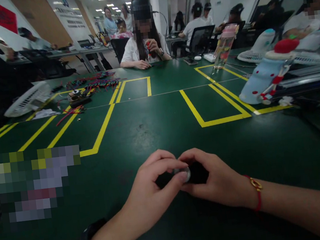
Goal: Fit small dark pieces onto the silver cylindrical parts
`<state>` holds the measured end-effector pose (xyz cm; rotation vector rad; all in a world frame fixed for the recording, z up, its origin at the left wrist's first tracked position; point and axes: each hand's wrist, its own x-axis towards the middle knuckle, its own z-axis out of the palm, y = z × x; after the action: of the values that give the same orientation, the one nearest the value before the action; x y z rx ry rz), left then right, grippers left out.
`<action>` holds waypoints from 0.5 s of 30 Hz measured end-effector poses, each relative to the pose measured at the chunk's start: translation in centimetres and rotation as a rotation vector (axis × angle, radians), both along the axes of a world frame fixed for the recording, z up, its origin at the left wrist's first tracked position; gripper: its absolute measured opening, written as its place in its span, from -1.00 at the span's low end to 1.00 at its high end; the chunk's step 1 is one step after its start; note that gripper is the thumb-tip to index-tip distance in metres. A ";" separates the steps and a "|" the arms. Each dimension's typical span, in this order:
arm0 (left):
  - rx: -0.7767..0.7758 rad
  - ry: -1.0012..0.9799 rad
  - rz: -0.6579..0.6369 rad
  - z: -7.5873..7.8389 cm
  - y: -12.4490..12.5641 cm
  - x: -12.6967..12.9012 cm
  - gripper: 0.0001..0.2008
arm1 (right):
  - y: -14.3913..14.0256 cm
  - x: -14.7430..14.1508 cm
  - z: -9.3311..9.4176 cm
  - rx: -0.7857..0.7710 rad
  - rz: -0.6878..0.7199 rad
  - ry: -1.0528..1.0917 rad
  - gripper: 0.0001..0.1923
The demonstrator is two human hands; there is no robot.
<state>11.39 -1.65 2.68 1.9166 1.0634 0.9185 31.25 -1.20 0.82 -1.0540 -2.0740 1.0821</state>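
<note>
Close in front of me, a small round silvery disc [186, 174], much like a coin, is held just over the dark green table [139, 137]. My left hand [158, 185] pinches it between the thumb and the fingers, and these cover part of it. From the other side my right hand [212, 175] curves around it. Its fingertips meet the disc and the left fingers, with the thumb at the lower edge. What lies behind the fingers is hidden.
Yellow tape lines [226, 121] mark the table. At the left lie bundled wires [95, 83] and a white fan [30, 99]. A blue bottle [262, 77] and a clear bottle [224, 49] stand at the right. Across the table sits a person [129, 54] holding something red.
</note>
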 end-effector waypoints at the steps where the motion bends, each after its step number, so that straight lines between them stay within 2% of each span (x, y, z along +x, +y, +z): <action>1: -0.023 -0.012 0.007 0.0 0.0 0.0 -0.86 | 0.1 0.0 -0.1 -0.009 0.000 -0.006 -0.56; 6: -0.116 -0.074 0.027 -0.1 0.1 -0.3 -0.93 | 0.2 -0.1 -0.3 -0.002 0.000 -0.049 -0.57; 10: -0.135 -0.154 0.121 -0.2 0.4 -1.2 -0.94 | -0.1 0.0 -0.2 0.000 -0.070 -0.097 -0.64; 12: -0.129 -0.107 0.143 -0.6 0.7 -1.8 -0.94 | -0.3 0.2 -0.2 0.014 -0.148 -0.105 -0.64; 15: -0.110 0.089 0.066 -1.7 1.1 -2.5 -0.92 | -0.5 0.3 -0.2 0.058 -0.212 -0.097 -0.62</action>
<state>8.91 -0.51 0.98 1.8558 1.2108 0.7996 31.56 -1.72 0.60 -1.2871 -2.0010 0.8757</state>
